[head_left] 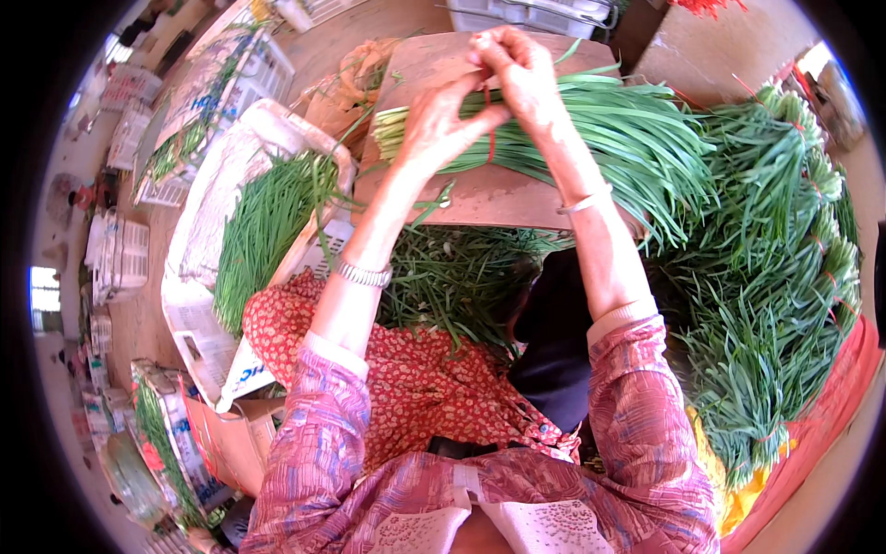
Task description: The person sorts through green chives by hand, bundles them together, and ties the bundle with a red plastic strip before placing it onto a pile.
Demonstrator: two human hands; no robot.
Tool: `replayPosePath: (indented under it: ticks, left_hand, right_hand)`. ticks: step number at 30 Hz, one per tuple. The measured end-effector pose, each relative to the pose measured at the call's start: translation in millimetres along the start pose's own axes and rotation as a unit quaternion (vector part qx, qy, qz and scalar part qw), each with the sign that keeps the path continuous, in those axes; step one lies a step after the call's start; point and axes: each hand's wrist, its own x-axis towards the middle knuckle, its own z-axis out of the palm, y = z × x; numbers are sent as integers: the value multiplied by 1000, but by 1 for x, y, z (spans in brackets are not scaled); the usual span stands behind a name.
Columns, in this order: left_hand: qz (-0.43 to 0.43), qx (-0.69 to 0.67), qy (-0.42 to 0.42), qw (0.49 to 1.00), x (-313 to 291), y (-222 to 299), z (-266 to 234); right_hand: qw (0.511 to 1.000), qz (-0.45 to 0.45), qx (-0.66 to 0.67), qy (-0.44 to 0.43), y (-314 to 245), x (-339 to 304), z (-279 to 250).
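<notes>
A thick bundle of long flat green leaves, like garlic chives (pixel 618 129), lies across a wooden board (pixel 544 198) in front of me. Its pale cut ends point left, and the leaf tips hang past the board's right edge. A thin red tie (pixel 490 143) runs around the bundle near the pale ends. Above the bundle, my right hand (pixel 521 78) pinches the upper end of this tie. My left hand (pixel 438 125) arches over the stems, its fingertips meeting those of my right hand at the tie. The exact finger grip is partly hidden.
Loose chives (pixel 277 212) fill part of a white crate (pixel 189 268) on the left. Tied bundles (pixel 766 203) are piled on the right. Leaf scraps (pixel 452 277) lie below the board. More crates (pixel 120 254) and a cardboard box (pixel 226 439) stand farther left.
</notes>
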Motion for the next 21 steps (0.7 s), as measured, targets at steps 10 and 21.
replayPosePath:
  ticks: [10, 21]
  left_hand:
    - [-4, 205, 133, 970, -24, 26, 32]
    - [6, 202, 185, 962, -24, 4, 40]
  right_hand:
    - [978, 43, 195, 54, 16, 15, -16]
    - [877, -54, -477, -15, -9, -21, -20]
